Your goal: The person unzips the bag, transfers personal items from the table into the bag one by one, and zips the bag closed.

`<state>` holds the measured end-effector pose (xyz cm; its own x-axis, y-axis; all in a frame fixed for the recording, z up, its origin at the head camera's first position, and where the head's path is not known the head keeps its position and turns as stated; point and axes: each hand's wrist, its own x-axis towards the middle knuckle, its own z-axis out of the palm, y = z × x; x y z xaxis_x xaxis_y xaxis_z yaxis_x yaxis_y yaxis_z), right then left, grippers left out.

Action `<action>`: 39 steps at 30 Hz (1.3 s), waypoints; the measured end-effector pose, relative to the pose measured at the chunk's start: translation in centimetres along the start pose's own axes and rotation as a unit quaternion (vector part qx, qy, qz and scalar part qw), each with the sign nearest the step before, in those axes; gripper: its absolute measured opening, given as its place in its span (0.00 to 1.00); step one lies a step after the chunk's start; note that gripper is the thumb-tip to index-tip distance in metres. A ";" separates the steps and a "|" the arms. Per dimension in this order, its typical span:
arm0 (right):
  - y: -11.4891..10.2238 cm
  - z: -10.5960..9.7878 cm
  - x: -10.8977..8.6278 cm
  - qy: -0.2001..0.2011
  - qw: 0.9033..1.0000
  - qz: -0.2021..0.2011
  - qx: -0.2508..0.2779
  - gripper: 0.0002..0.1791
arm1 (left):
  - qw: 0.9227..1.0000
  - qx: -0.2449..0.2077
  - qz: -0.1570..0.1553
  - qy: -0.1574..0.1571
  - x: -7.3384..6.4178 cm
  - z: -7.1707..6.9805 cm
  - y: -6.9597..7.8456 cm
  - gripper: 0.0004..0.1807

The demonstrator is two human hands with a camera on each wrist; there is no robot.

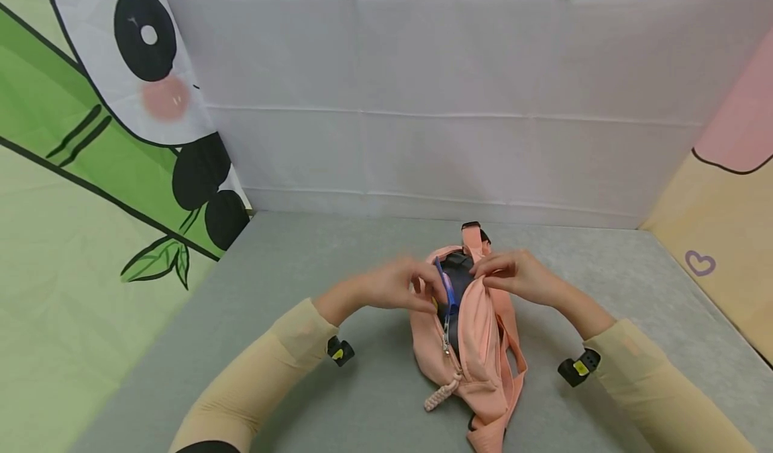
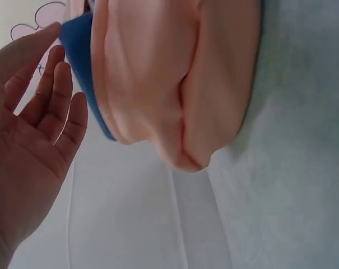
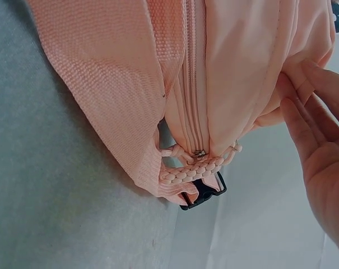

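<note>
A peach sling bag (image 1: 477, 352) lies on the grey tabletop, its main zip undone and dark lining (image 1: 460, 275) showing. Inside the opening stands a thin blue flat item (image 1: 450, 295); its kind cannot be told. My left hand (image 1: 401, 284), slightly blurred, is at the left side of the opening. In the left wrist view, its thumb tip meets a corner of the blue item (image 2: 82, 61), while the other fingers are loosely bent and apart from it. My right hand (image 1: 521, 277) pinches the fabric on the opening's right edge, also seen in the right wrist view.
A braided zip pull (image 1: 442, 395) hangs at the bag's near end. The strap (image 1: 513, 345) runs along its right side, and a black buckle (image 3: 204, 193) shows in the right wrist view. White cloth (image 1: 447, 104) closes off the back, with printed cloth at both sides.
</note>
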<state>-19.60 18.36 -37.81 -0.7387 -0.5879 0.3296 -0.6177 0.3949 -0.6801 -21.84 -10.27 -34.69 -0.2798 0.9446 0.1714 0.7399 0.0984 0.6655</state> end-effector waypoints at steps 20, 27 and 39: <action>0.3 -0.2 -0.3 0.004 1.000 -0.001 0.004 0.09 | 0.996 -0.021 -0.033 -0.084 0.3 3.0 0.5 0.09; 1.0 -0.9 -0.1 0.001 1.000 -0.006 0.006 0.09 | 1.000 0.007 -0.009 -0.029 1.3 2.4 -0.1 0.08; 3.4 -2.9 0.9 -0.017 0.999 -0.023 0.016 0.10 | 0.998 0.059 -0.034 0.001 4.0 2.2 -1.7 0.09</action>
<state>-23.16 21.21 -37.87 -0.7001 -0.6284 0.3390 -0.6410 0.3440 -0.6862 -22.87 -6.00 -36.74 -0.3335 0.9338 0.1297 0.7858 0.1993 0.5855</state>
